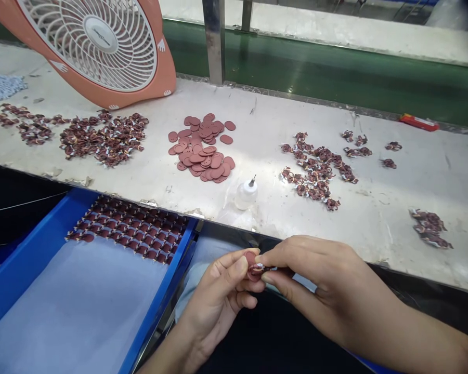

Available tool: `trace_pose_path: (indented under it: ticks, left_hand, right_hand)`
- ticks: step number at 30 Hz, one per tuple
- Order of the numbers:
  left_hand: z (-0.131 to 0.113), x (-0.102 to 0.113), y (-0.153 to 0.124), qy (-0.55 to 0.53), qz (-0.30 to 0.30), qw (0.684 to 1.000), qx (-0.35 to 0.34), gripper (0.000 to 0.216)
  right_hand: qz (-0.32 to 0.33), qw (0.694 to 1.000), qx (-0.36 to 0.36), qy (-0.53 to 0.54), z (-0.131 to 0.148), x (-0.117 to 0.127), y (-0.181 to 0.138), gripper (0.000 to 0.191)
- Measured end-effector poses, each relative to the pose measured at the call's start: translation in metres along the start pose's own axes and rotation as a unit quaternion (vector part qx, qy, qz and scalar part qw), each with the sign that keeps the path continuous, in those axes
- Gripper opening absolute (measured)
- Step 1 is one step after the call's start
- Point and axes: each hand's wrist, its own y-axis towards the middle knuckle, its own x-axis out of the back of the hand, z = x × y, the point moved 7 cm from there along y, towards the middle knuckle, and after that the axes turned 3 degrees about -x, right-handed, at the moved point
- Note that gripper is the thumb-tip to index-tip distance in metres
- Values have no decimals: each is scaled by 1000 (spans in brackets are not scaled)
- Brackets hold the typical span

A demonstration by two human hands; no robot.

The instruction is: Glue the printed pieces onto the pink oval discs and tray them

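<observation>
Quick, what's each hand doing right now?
Left hand: closed, pinching the small reddish-brown piece from the left.
Right hand: closed, pinching the same piece from the right.

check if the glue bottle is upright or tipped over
Upright: the small white bottle stands on its base on the bench, its thin nozzle pointing up.

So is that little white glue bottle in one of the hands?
No, the white bottle stands alone on the bench, while both hands pinch a small reddish piece.
</observation>
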Motion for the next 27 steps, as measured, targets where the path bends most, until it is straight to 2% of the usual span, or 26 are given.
trace_pose_path:
  ticks: [27]
  left_hand:
    - [1, 4, 1, -25, -26, 999, -13, 25]
  right_hand:
    - [-12, 1000, 6, 10, -3, -5, 4, 13]
